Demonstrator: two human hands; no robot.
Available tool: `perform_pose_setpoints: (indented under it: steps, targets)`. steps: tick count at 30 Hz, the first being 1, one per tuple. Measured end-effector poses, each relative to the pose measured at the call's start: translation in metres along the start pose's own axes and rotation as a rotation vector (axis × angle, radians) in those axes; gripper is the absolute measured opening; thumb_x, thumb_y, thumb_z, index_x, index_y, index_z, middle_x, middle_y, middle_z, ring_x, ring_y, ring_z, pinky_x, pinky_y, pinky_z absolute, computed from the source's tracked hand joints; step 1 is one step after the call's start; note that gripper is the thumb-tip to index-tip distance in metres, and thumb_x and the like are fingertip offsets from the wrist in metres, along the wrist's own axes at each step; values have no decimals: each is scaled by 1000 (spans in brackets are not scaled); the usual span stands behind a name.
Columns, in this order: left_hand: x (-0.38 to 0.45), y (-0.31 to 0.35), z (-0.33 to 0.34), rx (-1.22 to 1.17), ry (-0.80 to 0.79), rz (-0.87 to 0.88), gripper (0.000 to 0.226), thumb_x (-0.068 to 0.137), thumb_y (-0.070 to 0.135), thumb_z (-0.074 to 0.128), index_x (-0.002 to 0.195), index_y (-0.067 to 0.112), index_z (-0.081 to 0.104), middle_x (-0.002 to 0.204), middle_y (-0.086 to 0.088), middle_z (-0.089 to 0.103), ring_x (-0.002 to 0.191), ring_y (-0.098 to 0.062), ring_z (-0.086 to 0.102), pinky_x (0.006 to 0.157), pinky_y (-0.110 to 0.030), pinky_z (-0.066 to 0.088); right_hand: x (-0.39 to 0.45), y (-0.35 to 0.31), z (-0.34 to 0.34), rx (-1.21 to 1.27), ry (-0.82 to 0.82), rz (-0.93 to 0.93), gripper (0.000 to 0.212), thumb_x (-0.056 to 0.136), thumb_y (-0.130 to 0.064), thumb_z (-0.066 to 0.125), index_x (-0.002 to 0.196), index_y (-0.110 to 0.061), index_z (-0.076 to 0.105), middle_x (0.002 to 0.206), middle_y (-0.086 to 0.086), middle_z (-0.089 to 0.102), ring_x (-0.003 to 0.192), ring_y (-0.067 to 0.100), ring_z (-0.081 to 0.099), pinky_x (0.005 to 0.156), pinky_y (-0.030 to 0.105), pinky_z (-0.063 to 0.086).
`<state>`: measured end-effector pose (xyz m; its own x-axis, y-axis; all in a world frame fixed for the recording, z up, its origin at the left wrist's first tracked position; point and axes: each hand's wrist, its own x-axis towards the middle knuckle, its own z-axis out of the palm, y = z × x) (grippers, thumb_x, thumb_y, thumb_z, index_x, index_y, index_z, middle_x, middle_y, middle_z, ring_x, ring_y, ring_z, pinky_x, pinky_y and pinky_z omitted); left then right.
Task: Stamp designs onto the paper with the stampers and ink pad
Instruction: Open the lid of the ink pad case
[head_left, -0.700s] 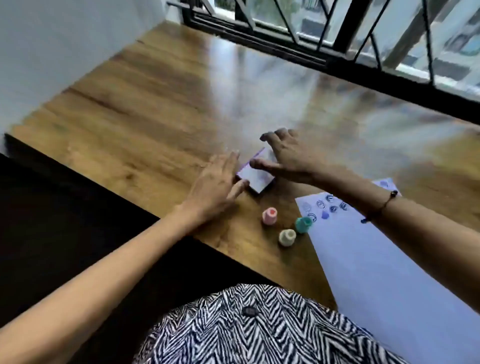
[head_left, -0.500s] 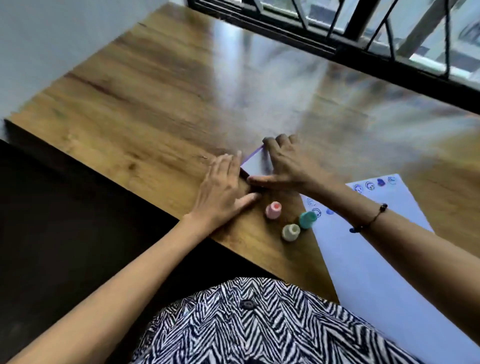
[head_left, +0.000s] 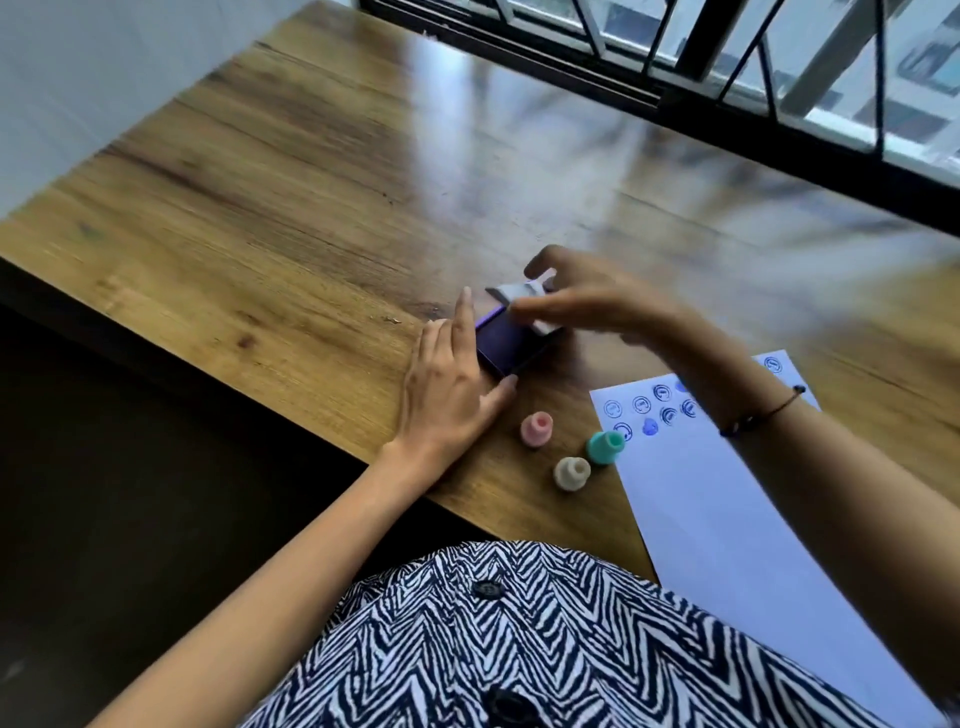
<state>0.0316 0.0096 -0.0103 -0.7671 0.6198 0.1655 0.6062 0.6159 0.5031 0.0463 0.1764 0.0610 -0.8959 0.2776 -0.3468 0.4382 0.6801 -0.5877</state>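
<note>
Near the table's (head_left: 291, 218) front edge, the ink pad (head_left: 506, 343) lies open, long axis slanting toward the far right. The left hand (head_left: 452, 384) presses flat, fingers extended, against its base; the right hand (head_left: 587, 301) pinches the raised lid (head_left: 522, 299). Three stampers stand upright beside the paper's (head_left: 727, 509) left edge: pink (head_left: 536, 428), beige (head_left: 571, 473), teal (head_left: 604, 447).

Three stampers (head_left: 536, 428), one ink pad (head_left: 506, 340)

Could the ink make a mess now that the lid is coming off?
It might. The left hand lies right beside the bare ink pad, so fingers could pick up ink. The right hand holds the lid tilted over the pad; if it slips, it could hit the ink or table. The right forearm crosses the paper and could smudge fresh stamps.
</note>
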Motion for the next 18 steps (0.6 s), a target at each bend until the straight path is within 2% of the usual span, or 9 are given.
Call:
perform_pose_setpoints:
  steps: [2, 4, 7, 9, 11, 12, 14, 16, 18]
  targets:
    - [-1, 0, 0, -11, 2, -2, 97, 70, 38, 65, 140, 3, 7, 122, -24, 53, 111, -37, 45, 101, -44, 38, 3, 7, -20, 262, -119, 57, 24, 74, -35, 66, 93, -22, 61, 94, 5, 53, 82, 18, 51, 72, 31, 42]
    - [-1, 1, 0, -15, 8, -2, 97, 70, 38, 65, 140, 4, 7, 121, -23, 53, 110, -37, 46, 100, -43, 38, 7, 18, -36, 427, -190, 59, 8, 76, -28, 61, 78, -21, 63, 77, 0, 57, 66, 13, 53, 66, 24, 50]
    - [-2, 0, 0, -9, 6, 9, 96, 71, 39, 65, 140, 4, 8, 121, -23, 54, 111, -37, 46, 101, -44, 38, 12, 36, -54, 675, -136, 117, 16, 84, -16, 52, 70, -18, 59, 56, -6, 62, 59, 14, 64, 66, 29, 59]
    - [-3, -2, 0, -13, -20, 14, 95, 72, 40, 65, 140, 6, 8, 127, -22, 50, 117, -36, 43, 105, -43, 34, 14, 49, -61, 753, -59, 138, 17, 88, -13, 49, 75, -18, 59, 60, -4, 61, 57, 11, 66, 63, 29, 61]
    - [-6, -4, -2, -29, -41, 26, 90, 75, 39, 63, 140, 6, 11, 135, -22, 43, 124, -36, 37, 109, -42, 28, 11, 60, -62, 710, 19, 173, 11, 89, -14, 50, 87, -18, 60, 72, -1, 59, 59, 9, 64, 69, 31, 59]
    - [-8, -6, -4, -38, -44, 35, 85, 76, 36, 63, 139, 6, 15, 137, -22, 41, 126, -36, 36, 110, -41, 26, 10, 64, -61, 662, 54, 195, 12, 89, -14, 52, 99, -15, 59, 80, 2, 59, 65, 11, 62, 75, 32, 55]
    - [-14, -7, -7, -60, -40, 57, 74, 78, 30, 61, 136, 3, 25, 135, -24, 42, 125, -38, 37, 110, -41, 25, 4, 68, -54, 508, 164, 234, 38, 86, -15, 58, 122, -8, 47, 102, 11, 54, 87, 19, 57, 88, 38, 48]
    - [-20, -8, -10, -91, -33, 64, 64, 78, 24, 60, 132, 2, 33, 133, -25, 44, 124, -38, 39, 109, -41, 26, -7, 61, -48, 179, 336, 208, 49, 81, -16, 63, 126, -9, 43, 122, 17, 51, 106, 25, 51, 98, 41, 42]
    - [-27, -6, -12, -138, -20, 53, 56, 79, 19, 58, 128, 2, 39, 131, -24, 46, 121, -37, 41, 107, -38, 28, -27, 44, -36, -20, 415, 92, 44, 79, -18, 64, 120, -10, 49, 119, 17, 56, 98, 22, 53, 92, 38, 44]
